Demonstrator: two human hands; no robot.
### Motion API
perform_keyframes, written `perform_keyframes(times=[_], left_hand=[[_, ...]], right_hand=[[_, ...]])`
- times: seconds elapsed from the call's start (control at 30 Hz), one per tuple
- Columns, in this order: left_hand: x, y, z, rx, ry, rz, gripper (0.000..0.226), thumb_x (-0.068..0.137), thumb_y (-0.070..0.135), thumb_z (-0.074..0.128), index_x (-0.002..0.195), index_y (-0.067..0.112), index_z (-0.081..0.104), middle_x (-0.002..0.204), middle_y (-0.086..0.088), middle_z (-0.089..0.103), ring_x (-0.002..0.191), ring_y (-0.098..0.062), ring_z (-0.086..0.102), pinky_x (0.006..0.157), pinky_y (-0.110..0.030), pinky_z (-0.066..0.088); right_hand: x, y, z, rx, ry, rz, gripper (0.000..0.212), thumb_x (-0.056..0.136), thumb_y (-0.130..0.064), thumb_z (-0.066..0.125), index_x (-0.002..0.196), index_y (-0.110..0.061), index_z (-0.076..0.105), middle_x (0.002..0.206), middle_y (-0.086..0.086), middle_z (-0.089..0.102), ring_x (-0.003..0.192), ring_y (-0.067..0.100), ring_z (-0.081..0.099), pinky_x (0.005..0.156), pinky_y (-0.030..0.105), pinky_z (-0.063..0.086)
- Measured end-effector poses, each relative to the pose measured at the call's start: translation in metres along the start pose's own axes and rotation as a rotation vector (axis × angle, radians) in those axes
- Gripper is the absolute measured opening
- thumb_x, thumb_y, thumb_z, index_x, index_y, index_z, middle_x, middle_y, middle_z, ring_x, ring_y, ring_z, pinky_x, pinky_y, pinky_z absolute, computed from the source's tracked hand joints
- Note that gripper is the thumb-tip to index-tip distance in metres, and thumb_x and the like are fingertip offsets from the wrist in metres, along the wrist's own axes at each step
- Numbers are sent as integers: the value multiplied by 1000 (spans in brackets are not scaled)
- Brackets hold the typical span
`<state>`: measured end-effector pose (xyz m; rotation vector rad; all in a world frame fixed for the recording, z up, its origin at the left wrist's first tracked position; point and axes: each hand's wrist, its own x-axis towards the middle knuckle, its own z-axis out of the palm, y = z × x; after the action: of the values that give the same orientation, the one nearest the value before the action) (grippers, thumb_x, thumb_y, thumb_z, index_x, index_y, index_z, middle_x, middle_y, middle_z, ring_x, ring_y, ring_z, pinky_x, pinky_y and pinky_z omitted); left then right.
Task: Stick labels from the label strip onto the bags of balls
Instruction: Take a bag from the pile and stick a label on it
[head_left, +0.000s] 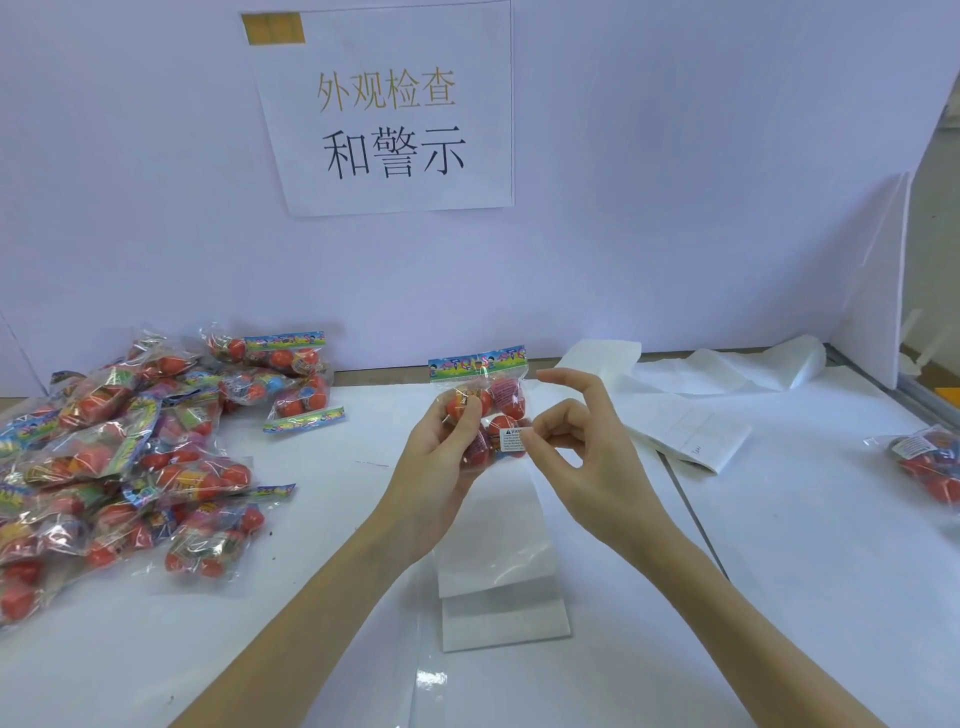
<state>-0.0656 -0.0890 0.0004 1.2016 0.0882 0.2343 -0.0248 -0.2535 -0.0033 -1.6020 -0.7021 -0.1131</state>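
From the head camera, the left hand (441, 457) sits at the centre of the frame, fingers curled round a clear bag of balls (485, 410) held upright above the white table (779, 545). The bag's bright printed header points to the top of the frame, and red balls show through the plastic. The right hand (576, 447), just right of the bag, pinches thumb and forefinger at a small white warning label (511, 439) lying on the bag's lower right face; its other fingers are lifted and spread.

Directly below the hands, a white label strip (501, 561) runs down toward the bottom of the frame, partly hidden by both wrists. At the left edge lies a loose pile of bags (130, 452) with the same red balls. At the far right edge one more bag (930, 462) rests on the table, a white label on its upper face. Behind the right hand lie folded sheets of backing paper (691, 431). A paper sign (387, 109) with printed characters hangs on the back wall, upper centre.
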Motion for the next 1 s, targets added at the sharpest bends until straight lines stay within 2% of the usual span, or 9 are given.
perform_keyframes(times=[0.17,0.33,0.43,0.53,0.57,0.63,0.73,0.87,1.0], left_hand=[[1,-3,-2,40,-32,3,45,100,35,58,137,10,58,127,-14,71,113,-27,72,98,-39,59],[3,-5,-7,201,-66,72,61,82,30,87,135,18,59,124,-9,74,117,-30,70,101,-43,56],[4,-6,-9,237,-42,91,62,81,34,89,134,20,59,122,-6,74,114,-29,71,106,-51,52],[6,-7,-10,193,-16,95,54,81,27,82,130,21,60,121,-3,76,113,-26,72,105,-46,54],[7,-7,-10,163,-16,100,52,81,25,80,129,21,61,121,-3,76,115,-27,72,102,-42,56],[6,-6,-10,107,-25,99,51,83,22,80,130,18,60,123,-6,75,116,-28,71,95,-32,58],[4,-8,-8,114,-57,84,50,88,26,82,132,16,59,122,-9,74,112,-26,72,96,-33,57],[1,-12,-6,229,-96,86,54,88,43,78,133,20,57,126,-8,73,118,-28,69,109,-49,49],[2,-11,-7,208,-123,44,55,88,46,76,134,23,57,131,-5,70,125,-23,65,108,-40,50]], right_hand=[[0,3,1,-35,3,11,49,96,-8,72,135,-28,49,83,-7,70,87,17,71,91,28,58],[-1,2,2,-60,14,19,48,96,-9,73,134,-27,50,83,-9,69,87,15,71,89,27,58],[-2,2,3,-141,44,-2,48,96,-10,73,132,-32,47,88,-14,71,90,10,71,85,19,56],[-3,4,5,-292,177,-41,44,99,-15,69,129,-37,45,107,-15,60,96,4,65,81,11,52],[-2,4,5,-286,208,-1,38,100,-19,68,127,-35,47,111,-10,57,96,5,64,79,12,52],[2,1,3,-115,200,191,22,101,-34,66,120,-30,55,100,-2,67,84,10,70,74,21,57],[4,-4,4,142,35,410,47,91,-60,62,109,-16,66,75,7,74,66,21,72,63,30,59],[1,-4,6,205,2,410,39,94,-42,72,108,-7,62,71,11,73,60,23,68,56,26,54],[1,-3,2,377,-1,384,23,102,-24,67,96,-3,60,72,14,69,63,24,64,60,26,53]])
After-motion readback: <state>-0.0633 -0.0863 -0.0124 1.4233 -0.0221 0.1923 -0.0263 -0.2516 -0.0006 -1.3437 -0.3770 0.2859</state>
